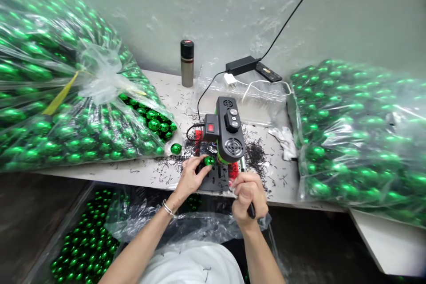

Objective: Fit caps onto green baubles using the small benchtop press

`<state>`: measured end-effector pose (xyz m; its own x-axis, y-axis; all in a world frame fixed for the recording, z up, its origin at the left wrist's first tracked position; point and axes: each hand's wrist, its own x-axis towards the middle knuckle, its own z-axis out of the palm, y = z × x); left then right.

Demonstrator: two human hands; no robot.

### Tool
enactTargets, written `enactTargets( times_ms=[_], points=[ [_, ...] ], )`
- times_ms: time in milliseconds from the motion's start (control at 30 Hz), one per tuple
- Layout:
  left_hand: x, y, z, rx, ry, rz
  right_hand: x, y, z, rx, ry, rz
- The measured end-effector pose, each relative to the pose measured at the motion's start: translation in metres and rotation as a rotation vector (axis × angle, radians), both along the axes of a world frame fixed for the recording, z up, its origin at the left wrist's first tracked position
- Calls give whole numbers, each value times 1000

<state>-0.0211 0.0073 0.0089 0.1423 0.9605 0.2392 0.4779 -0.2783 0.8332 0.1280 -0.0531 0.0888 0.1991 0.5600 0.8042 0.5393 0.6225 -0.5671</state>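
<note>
Between the thumb and fingers of my left hand [193,175] is a shiny green ball [209,160], held at the base of a small black bench machine [230,131]. My right hand [249,197] is wrapped round the black-ended lever [251,211] on the machine's right side. A red switch [211,128] sits on the machine's box at the left. Another green ball [176,148] lies loose on the table, left of the machine. Whether the held ball touches the machine's working part is hidden.
Big clear bags of green balls stand left [40,133] and right [359,142]. A container of balls [86,235] is below the table edge. Behind are a bottle [187,64], power adapter [242,65] and white cable. Black shavings [254,157] and a white glove [285,143] lie nearby.
</note>
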Motion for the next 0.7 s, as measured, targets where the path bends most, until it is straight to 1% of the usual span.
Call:
enactTargets(
  times_ms=[100,233,367,500,700],
  points=[
    [-2,3,0,-74,-70,-1,-1,0,0,4,-7,-11],
    [-2,2,1,-55,-41,5,-1,0,0,3,-15,-28],
    [2,-3,2,38,61,2,-1,0,1,19,-8,-26],
    [9,-9,4,156,155,-47,-1,0,-1,-5,-11,-12],
    [12,-14,9,250,231,-76,0,-1,-1,2,-13,-3]
  ],
)
